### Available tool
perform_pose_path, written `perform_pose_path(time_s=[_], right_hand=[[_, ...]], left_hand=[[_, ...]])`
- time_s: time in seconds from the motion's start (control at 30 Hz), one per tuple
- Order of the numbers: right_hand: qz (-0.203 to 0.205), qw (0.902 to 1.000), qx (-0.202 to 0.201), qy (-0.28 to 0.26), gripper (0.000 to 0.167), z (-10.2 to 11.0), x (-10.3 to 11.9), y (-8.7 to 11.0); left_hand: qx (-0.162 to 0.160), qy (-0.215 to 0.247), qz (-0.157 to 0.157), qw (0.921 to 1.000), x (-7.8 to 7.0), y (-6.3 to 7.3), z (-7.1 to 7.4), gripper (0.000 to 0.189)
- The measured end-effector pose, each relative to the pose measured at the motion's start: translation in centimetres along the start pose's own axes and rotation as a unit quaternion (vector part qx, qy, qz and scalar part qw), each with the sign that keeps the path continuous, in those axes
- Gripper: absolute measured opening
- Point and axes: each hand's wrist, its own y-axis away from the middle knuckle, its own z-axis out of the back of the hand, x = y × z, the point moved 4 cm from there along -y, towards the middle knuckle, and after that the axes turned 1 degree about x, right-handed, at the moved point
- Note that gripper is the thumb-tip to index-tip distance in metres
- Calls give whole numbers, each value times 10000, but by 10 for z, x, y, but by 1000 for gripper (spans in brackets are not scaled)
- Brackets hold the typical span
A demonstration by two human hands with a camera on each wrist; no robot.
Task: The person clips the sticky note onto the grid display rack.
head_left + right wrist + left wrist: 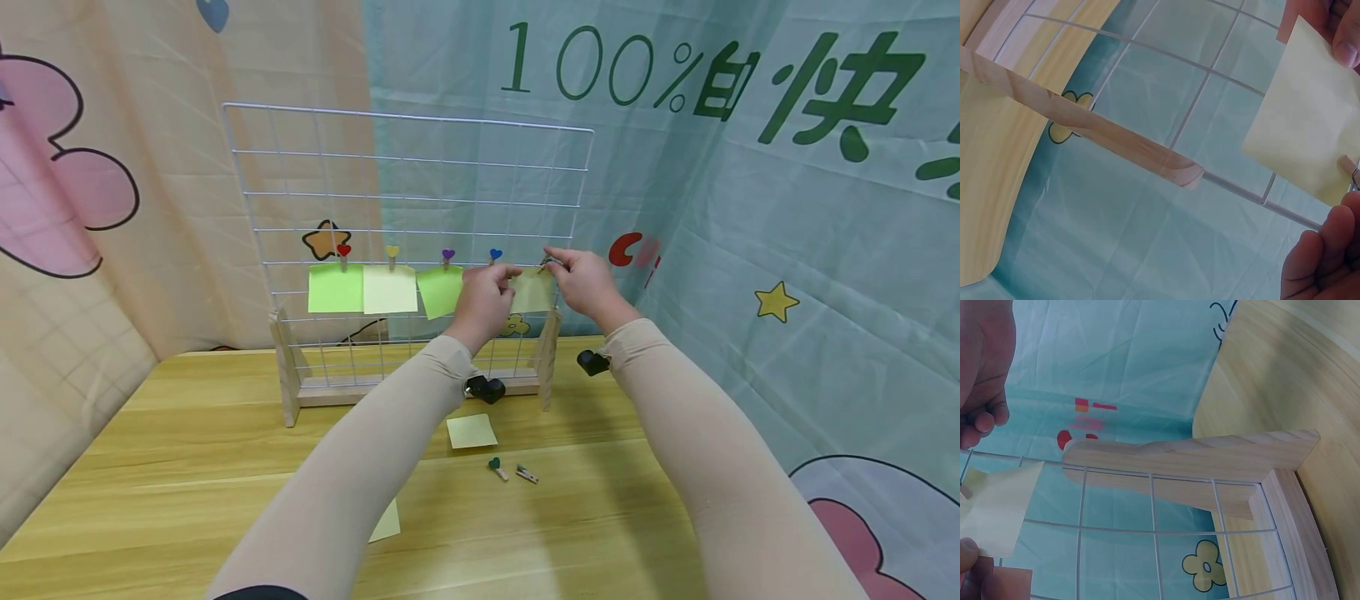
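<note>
Wooden table [187, 458], printed curtains [450, 67]; left grip [483, 304] pinching note [532, 293], right grip [588, 285] pinching clip [1349, 165].

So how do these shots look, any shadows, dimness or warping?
Head view: bright, with soft shadows on the table beside the right sleeve; left wrist view: dimmer, with a shadow on the table at upper right; right wrist view: also dim, the table edge bowed, perhaps by the lens, though the pale note looks fairly crisp.
</note>
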Motion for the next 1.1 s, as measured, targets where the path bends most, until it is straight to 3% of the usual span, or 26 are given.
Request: perform_pose_path(time_s=[0.33, 1.1], right_hand=[[-10, 9991, 35, -412, 48, -1, -5, 4], [73, 9995, 275, -117, 52, -1, 0, 8]], left_hand=[[-28, 19, -62, 10000, -3, 2, 1, 33], [-33, 40, -163, 9999, -3, 3, 2, 32]])
